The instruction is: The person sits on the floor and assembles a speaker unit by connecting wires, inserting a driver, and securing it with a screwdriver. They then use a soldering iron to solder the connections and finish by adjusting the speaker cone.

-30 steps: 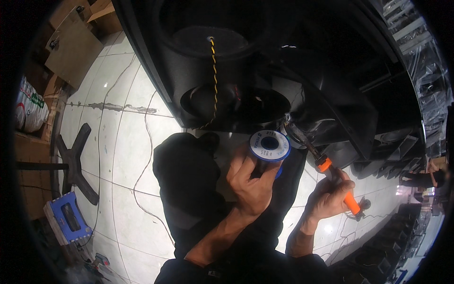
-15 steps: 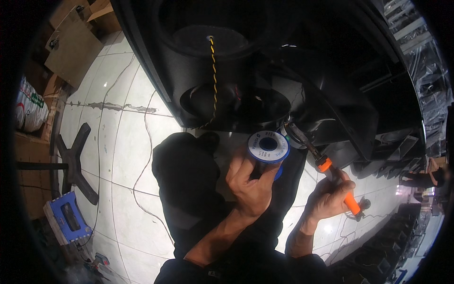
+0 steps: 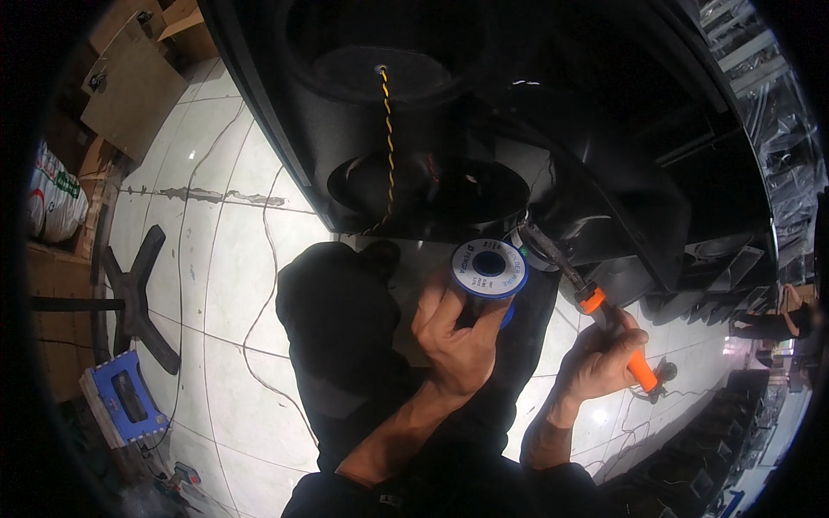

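Note:
My left hand (image 3: 458, 332) is closed around a spool of solder wire (image 3: 469, 274) with a white label face and blue rims. In my right hand (image 3: 604, 358) is a soldering iron (image 3: 592, 299) with an orange handle. Its dark metal end points up and left, close beyond the spool, near a round metal-edged part (image 3: 542, 252). Exactly what the tip touches is too small to tell. Above the hands stands a large black speaker cabinet (image 3: 302, 121). A twisted yellow and black wire (image 3: 388, 129) hangs from a hole in it, past a dark oval opening.
On the left floor are a dark star-shaped stand base (image 3: 134, 293), a blue case (image 3: 129, 401), a cordless drill (image 3: 184, 473) and thin cables (image 3: 266, 216). Cardboard boxes (image 3: 65, 289) line the left side. At far right is another person (image 3: 773, 326), beside wrapped goods (image 3: 781, 129).
Both hands keep almost the same place and grip. The spool has turned slightly in my left hand, and the view has shifted a little.

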Action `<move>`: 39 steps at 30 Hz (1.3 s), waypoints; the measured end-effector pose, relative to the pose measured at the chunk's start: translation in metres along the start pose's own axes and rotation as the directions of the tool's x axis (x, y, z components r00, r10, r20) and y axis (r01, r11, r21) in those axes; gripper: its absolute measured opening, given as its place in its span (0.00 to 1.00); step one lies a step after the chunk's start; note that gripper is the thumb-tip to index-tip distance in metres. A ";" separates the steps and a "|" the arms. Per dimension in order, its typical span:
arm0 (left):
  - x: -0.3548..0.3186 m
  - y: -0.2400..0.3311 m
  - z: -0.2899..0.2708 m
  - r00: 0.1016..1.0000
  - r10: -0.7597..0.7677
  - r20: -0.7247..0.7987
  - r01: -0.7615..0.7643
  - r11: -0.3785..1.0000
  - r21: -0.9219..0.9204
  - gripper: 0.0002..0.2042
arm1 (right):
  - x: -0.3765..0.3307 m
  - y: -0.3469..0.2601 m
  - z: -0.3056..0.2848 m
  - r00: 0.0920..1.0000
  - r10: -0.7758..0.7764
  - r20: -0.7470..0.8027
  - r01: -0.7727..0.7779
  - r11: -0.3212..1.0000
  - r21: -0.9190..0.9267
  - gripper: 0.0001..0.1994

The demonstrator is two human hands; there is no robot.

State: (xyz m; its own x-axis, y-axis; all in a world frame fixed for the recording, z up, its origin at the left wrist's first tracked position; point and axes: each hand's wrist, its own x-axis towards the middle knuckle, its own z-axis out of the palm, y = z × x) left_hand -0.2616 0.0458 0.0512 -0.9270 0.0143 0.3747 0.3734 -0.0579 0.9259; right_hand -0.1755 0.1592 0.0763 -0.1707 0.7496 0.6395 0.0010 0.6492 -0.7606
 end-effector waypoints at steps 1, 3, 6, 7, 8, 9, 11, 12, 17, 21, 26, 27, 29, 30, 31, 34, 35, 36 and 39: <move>0.000 0.000 0.000 1.000 0.004 -0.001 -0.004 1.000 0.009 0.14 | 0.000 0.000 0.000 1.000 0.001 0.001 -0.001 1.000 -0.005 0.25; -0.001 0.002 0.001 1.000 -0.030 -0.006 0.030 1.000 -0.006 0.14 | 0.000 -0.001 -0.001 1.000 0.001 0.017 -0.002 1.000 0.010 0.25; -0.002 0.001 0.001 0.999 -0.047 -0.007 0.047 0.999 -0.018 0.14 | 0.000 0.001 -0.001 1.000 -0.014 0.015 0.014 1.000 0.001 0.24; -0.002 0.001 0.002 0.999 -0.047 -0.006 0.047 0.999 -0.020 0.14 | 0.000 0.001 0.000 1.000 -0.022 0.010 0.022 1.000 -0.007 0.24; -0.001 0.001 0.001 0.999 -0.041 -0.004 0.041 0.999 -0.014 0.14 | 0.001 0.001 0.000 1.000 -0.028 0.008 0.029 1.000 -0.008 0.24; -0.001 0.002 0.001 0.999 -0.036 -0.001 0.036 0.999 -0.008 0.14 | 0.001 0.001 0.001 0.999 -0.035 0.006 0.035 0.999 -0.009 0.24; 0.000 0.003 0.000 0.999 -0.037 0.001 0.037 0.999 -0.021 0.14 | 0.001 0.001 0.001 0.999 -0.038 0.006 0.038 0.999 -0.003 0.24; 0.000 0.004 0.000 0.999 -0.044 0.001 0.044 0.998 -0.039 0.14 | 0.001 0.000 0.001 0.999 -0.034 0.008 0.034 0.999 0.004 0.24; -0.001 0.003 0.000 0.999 -0.035 -0.009 0.034 0.998 -0.049 0.13 | 0.000 -0.003 0.002 1.000 -0.020 0.006 0.020 1.000 0.004 0.24; -0.001 0.003 0.000 0.999 -0.037 0.000 0.037 0.998 -0.050 0.13 | 0.001 -0.001 0.000 1.000 -0.024 0.006 0.024 1.000 -0.011 0.25; -0.001 -0.001 -0.001 1.000 0.012 0.018 -0.012 1.000 -0.014 0.15 | 0.000 -0.001 0.000 1.000 -0.022 0.008 0.023 0.999 -0.029 0.25; -0.001 -0.001 -0.001 1.000 0.011 0.018 -0.011 1.000 -0.013 0.15 | 0.000 -0.001 0.000 1.000 -0.018 0.015 0.018 0.999 -0.028 0.25; -0.001 -0.001 -0.001 1.000 0.009 0.018 -0.008 1.000 -0.009 0.15 | 0.000 -0.002 -0.001 1.000 -0.021 0.020 0.022 0.999 -0.032 0.25; 0.000 0.000 -0.001 1.000 0.007 0.018 -0.007 1.000 -0.004 0.15 | 0.000 0.000 -0.002 0.999 -0.028 0.021 0.029 0.999 -0.036 0.25; 0.000 0.001 -0.001 1.000 0.006 0.017 -0.006 1.000 0.000 0.15 | 0.000 0.000 -0.002 0.999 -0.036 0.021 0.037 0.999 -0.039 0.25; 0.001 0.001 -0.002 1.000 0.019 0.024 -0.019 1.000 0.001 0.15 | -0.001 0.001 -0.002 1.000 -0.021 0.012 0.021 1.000 -0.020 0.25; 0.000 0.000 -0.001 1.000 0.018 0.019 -0.018 1.000 -0.006 0.15 | -0.001 0.000 -0.001 1.000 -0.022 0.007 0.022 1.000 -0.010 0.25; 0.000 0.000 -0.001 1.000 0.017 0.015 -0.017 1.000 -0.013 0.15 | -0.001 0.000 -0.001 1.000 -0.023 0.003 0.023 1.000 0.000 0.25; 0.001 0.000 0.000 1.000 0.000 -0.003 0.000 1.000 -0.030 0.15 | 0.000 0.001 -0.001 1.000 -0.020 0.007 0.020 1.000 0.006 0.25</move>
State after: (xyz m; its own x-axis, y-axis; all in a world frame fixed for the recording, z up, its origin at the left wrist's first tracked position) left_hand -0.2623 0.0456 0.0518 -0.9270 0.0112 0.3748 0.3725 -0.0876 0.9239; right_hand -0.1749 0.1595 0.0755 -0.1774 0.7353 0.6541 -0.0085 0.6635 -0.7481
